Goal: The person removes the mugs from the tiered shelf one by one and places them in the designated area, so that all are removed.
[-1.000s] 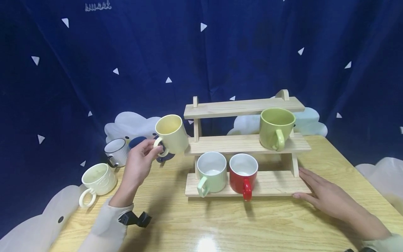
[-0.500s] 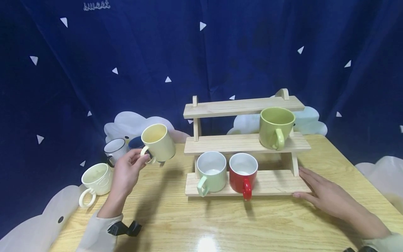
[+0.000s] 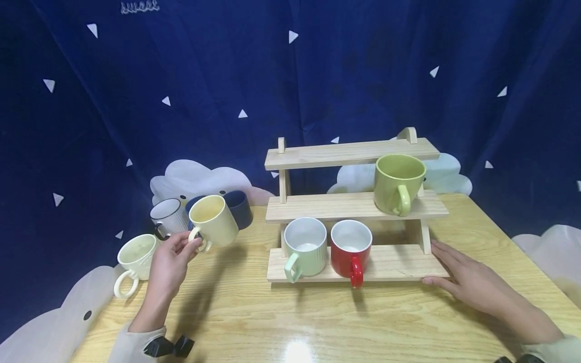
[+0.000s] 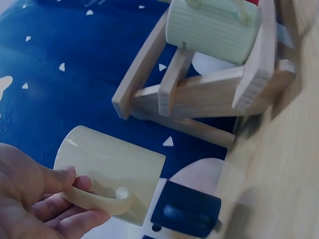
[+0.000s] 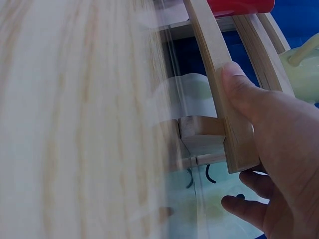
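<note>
My left hand (image 3: 170,262) pinches the handle of a pale yellow mug (image 3: 220,224). It is held above the table, upright with a slight tilt, in front of the dark blue mugs. The left wrist view shows thumb and fingers around the handle of this yellow mug (image 4: 109,169). On the right, my right hand (image 3: 472,282) touches the end of the bottom shelf of a three-tier wooden rack (image 3: 399,264). In the right wrist view its thumb rests on the plank (image 5: 238,144), with the other fingers loosely bent beside the plank's end.
On the bottom shelf stand a mint-green mug (image 3: 310,257) and a red mug (image 3: 348,257). The middle shelf bears an olive-green mug (image 3: 392,189). At left are a cream mug (image 3: 147,259), a white dark-rimmed mug (image 3: 170,217) and dark blue mugs (image 3: 240,209). A curtain (image 3: 204,65) hangs behind.
My left hand has carried the yellow mug left and down, away from the rack. A dark blue mug behind it has come into fuller view. My right hand stays in place.
</note>
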